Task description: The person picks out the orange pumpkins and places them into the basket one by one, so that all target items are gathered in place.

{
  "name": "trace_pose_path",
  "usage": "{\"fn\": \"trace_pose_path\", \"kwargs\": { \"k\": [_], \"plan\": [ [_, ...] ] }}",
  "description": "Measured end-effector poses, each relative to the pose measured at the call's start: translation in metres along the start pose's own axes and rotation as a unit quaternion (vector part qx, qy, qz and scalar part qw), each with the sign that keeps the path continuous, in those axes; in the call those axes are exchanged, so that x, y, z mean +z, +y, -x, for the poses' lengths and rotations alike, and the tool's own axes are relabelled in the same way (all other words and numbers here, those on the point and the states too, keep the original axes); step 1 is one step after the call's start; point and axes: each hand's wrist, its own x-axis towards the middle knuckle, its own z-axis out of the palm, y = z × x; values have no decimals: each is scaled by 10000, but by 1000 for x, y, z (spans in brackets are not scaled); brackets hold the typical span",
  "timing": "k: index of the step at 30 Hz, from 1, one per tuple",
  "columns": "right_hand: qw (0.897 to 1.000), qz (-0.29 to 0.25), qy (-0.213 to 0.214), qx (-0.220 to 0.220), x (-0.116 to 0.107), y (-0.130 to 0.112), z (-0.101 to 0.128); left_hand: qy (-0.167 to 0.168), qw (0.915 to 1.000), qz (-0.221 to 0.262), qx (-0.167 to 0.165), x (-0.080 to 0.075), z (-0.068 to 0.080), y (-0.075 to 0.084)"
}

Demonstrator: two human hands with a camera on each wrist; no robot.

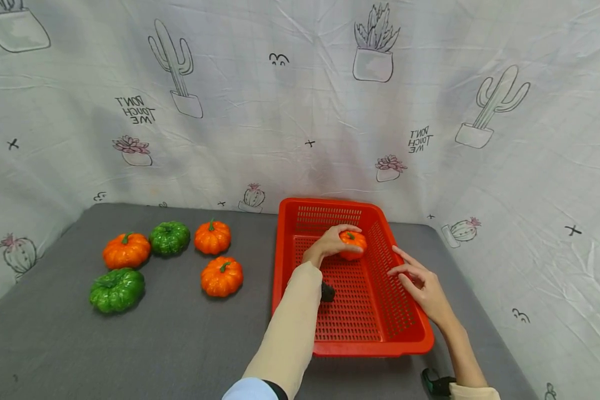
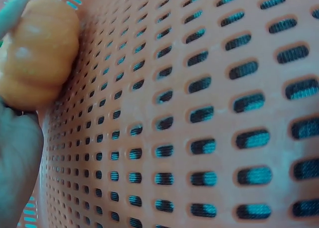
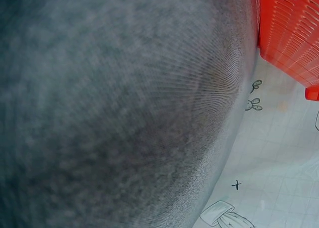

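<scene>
Inside the red plastic basket [image 1: 350, 350], my left hand [image 1: 332, 243] grips a small orange pumpkin [image 1: 355, 241], thumb on the near side and fingers over the far side. The left wrist view shows that pumpkin [image 2: 42, 54] against the hand [image 2: 17, 158], close to the perforated basket surface [image 2: 144, 108]. Whether the pumpkin bears on the basket floor cannot be told. At the basket's right rim rests my right hand [image 1: 425, 289], its loosely bent fingers reaching over the edge. The right wrist view catches only part of the basket [image 3: 289, 34], with no hand visible.
Left of the basket on the grey tabletop [image 1: 180, 344] lie orange pumpkins [image 1: 126, 250] [image 1: 212, 237] [image 1: 222, 276] and green pumpkins [image 1: 169, 238] [image 1: 117, 290]. A printed white cloth [image 1: 300, 100] hangs behind and at both sides.
</scene>
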Motion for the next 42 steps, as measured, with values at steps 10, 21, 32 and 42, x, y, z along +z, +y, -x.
{"fn": "trace_pose_path", "kwargs": {
  "k": [10,21,32,42],
  "plan": [
    [10000,65,-5,57,1,-31,-3,-36,9999,-139,16,1,-4,-6],
    [9999,6,9,103,-1,-31,-2,23,9985,-515,186,-4,-4,-4],
    [9998,48,28,-183,-1,-31,-3,64,9985,-543,90,-4,-5,-4],
    [10000,41,11,-54,-1,-31,-4,-177,9970,-750,70,-7,0,10]
  ]
}}
